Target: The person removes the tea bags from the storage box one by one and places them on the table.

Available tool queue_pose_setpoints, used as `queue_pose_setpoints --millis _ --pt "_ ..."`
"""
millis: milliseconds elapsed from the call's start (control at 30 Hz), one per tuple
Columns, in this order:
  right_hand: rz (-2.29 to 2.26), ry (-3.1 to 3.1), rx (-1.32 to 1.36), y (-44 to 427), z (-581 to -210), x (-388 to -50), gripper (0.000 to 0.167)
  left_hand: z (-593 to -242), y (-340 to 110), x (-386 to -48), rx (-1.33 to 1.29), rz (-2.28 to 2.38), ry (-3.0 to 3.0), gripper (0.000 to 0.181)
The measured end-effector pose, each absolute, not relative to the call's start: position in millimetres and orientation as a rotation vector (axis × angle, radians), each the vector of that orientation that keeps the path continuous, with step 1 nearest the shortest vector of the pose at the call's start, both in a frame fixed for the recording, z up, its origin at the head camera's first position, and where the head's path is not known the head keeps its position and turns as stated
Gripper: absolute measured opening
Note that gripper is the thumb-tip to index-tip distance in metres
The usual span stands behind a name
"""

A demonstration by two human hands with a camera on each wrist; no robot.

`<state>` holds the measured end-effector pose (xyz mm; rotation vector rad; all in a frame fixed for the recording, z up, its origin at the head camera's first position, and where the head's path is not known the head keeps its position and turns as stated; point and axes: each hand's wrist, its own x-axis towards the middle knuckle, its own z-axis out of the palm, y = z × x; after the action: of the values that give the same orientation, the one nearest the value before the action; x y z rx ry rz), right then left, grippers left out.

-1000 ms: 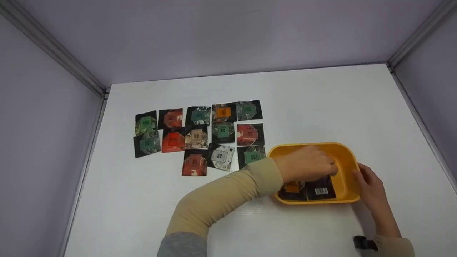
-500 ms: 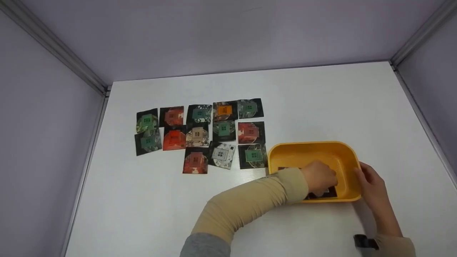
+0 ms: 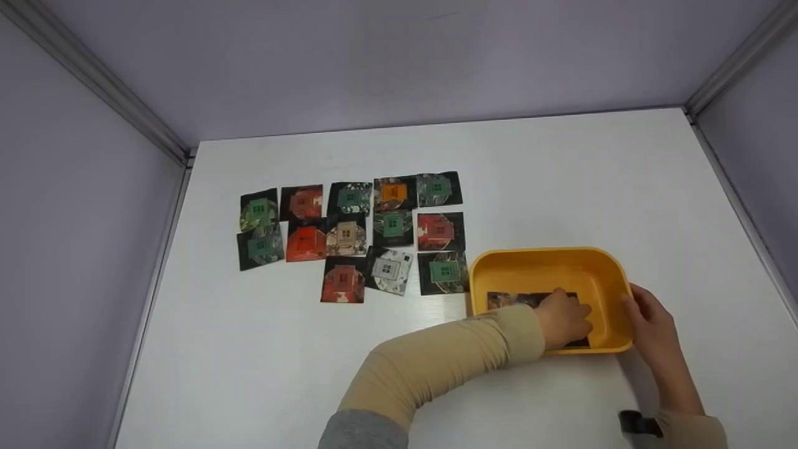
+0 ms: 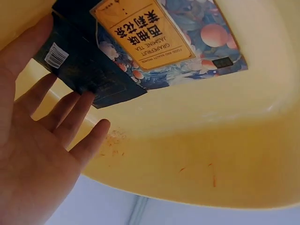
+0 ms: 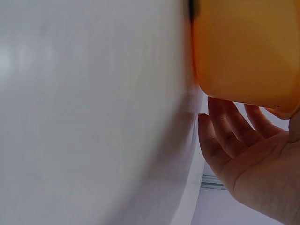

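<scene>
In the head view my left hand [image 3: 564, 319] is inside the yellow plastic bin [image 3: 530, 265], over flat tea sachets [image 3: 508, 300] on its floor. The left wrist view shows the thumb and loosely extended fingers at the edges of a dark sachet with a barcode [image 4: 89, 70]. Beside that one lies a blue grapefruit jasmine tea sachet [image 4: 154, 42] with an orange label. My right hand [image 3: 651, 324] holds the bin's right end, thumb at the rim. Its fingers [image 5: 234, 126] lie along the outer wall in the right wrist view.
Several tea sachets [image 3: 347, 234] lie face up in uneven rows on the white table [image 3: 249, 349], left of the bin. One green-labelled sachet [image 3: 444, 272] sits close to the bin's left end. Pale walls [image 3: 436, 62] enclose the table's back and sides.
My left hand has moved down and toward the front inside the bin, its fingers spreading over the sachets. My right hand stays at the bin's end.
</scene>
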<state>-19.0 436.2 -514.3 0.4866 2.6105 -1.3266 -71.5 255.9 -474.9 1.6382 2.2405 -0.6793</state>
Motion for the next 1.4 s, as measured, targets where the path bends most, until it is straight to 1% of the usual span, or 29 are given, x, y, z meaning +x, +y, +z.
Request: queue_pose_setpoints --millis 200,300,433,600,767,967,1133,1400 --pt "-1.340 2.582 0.500 436 -516 -19 0.070 -478 265 -67 1.574 -0.787 2.205 0.041" --pt "-1.337 2.581 0.503 436 -516 -20 0.071 -479 265 -67 1.585 -0.806 2.199 0.042" --pt "-1.333 2.579 0.514 437 -516 -20 0.071 -480 264 -70 1.634 -0.825 2.206 0.041" --pt "-1.329 2.567 0.525 437 -515 -21 0.072 -480 263 -72 1.621 -0.842 2.204 0.041" --pt "-1.328 2.607 0.505 437 -515 -20 0.069 -479 259 -71 1.563 -0.841 2.206 0.045" --pt "-1.321 2.626 0.490 437 -516 -19 0.067 -469 247 -72 1.589 -0.708 2.249 0.036" --pt "-1.328 2.627 0.487 437 -516 -19 0.067 -462 241 -74 1.694 -0.585 2.305 0.027" --pt "-1.339 2.617 0.485 437 -515 -19 0.069 -463 241 -84 1.853 -0.527 2.379 0.025"
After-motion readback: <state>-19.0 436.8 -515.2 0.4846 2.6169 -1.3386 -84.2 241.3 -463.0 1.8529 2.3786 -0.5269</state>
